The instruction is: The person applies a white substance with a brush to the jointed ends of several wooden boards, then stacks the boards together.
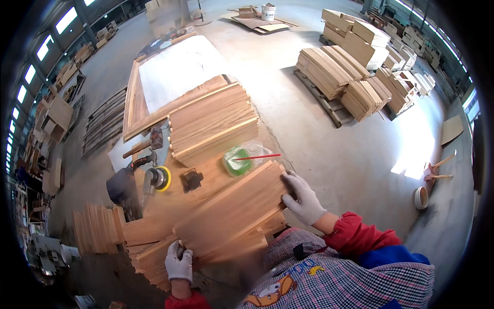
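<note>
Left hand point(179, 263), right hand point(304, 200) gripping one wooden panel point(231, 210); one sander point(156, 178); one mallet point(155, 138)

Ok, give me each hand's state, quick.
Left hand: closed, holding the wooden board at its left end.
Right hand: holding the same board at its right end.

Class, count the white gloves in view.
2: one on the left hand, at the lower-left end of the wooden board; one on the right hand, at its upper-right end.
</note>
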Tool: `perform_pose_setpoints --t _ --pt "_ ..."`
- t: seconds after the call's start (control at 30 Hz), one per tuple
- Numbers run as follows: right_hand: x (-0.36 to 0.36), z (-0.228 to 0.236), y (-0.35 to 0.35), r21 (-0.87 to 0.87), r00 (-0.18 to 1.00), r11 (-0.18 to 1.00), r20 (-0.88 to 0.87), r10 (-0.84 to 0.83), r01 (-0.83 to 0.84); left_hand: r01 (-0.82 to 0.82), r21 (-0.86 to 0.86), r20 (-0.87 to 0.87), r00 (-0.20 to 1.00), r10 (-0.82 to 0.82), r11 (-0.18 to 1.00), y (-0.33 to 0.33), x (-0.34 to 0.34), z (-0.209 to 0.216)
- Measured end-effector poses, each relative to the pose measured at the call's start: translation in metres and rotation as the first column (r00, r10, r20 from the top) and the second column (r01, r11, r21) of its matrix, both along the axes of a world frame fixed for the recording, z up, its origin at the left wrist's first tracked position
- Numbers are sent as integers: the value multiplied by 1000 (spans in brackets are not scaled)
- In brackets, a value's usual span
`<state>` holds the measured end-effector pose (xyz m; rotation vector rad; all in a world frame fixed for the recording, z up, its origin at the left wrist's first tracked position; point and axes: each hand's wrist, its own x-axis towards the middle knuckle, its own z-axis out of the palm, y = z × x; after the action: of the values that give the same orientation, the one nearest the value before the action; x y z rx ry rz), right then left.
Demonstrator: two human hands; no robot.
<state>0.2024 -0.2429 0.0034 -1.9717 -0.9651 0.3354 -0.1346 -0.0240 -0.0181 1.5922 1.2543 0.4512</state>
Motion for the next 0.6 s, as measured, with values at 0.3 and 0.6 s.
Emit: perform_pose_setpoints --t 0.3,0.6 --pt "-6 -9 -8 44 995 999 94 -20 16 24 31 -53 998 -22 999 -3 -3 14" --pt "4 3 -11 54 999 998 24 -26 24 341 359 -571 816 -85 869 -15 22 62"
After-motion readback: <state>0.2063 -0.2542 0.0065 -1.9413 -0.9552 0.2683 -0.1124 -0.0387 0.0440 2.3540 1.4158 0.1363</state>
